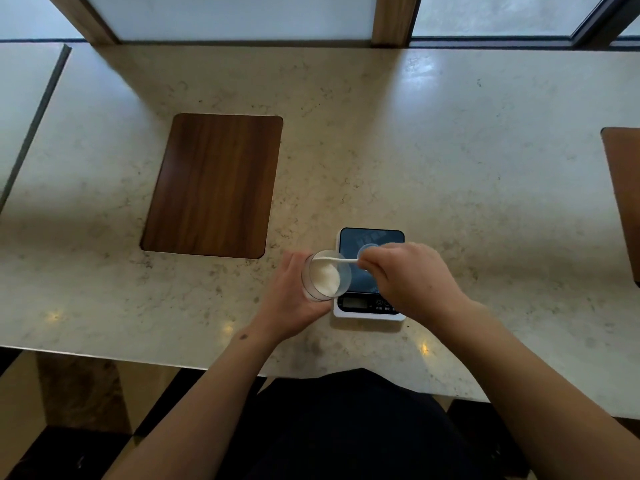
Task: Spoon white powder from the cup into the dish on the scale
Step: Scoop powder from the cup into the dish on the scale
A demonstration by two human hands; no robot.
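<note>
A clear plastic cup (325,276) with white powder in it is tilted toward the scale, and my left hand (294,299) grips it from the left side. My right hand (408,282) pinches the handle of a white spoon (337,260) whose bowl end lies across the cup's rim. The small digital scale (370,271), white with a dark glossy platform, sits just right of the cup. A small clear dish (369,249) stands on the platform, partly hidden behind my right fingers.
The marble counter (450,161) runs wide to both sides. A dark wooden inlay panel (214,185) lies to the far left of the scale, and another (625,202) shows at the right edge. The counter's front edge is close to my body.
</note>
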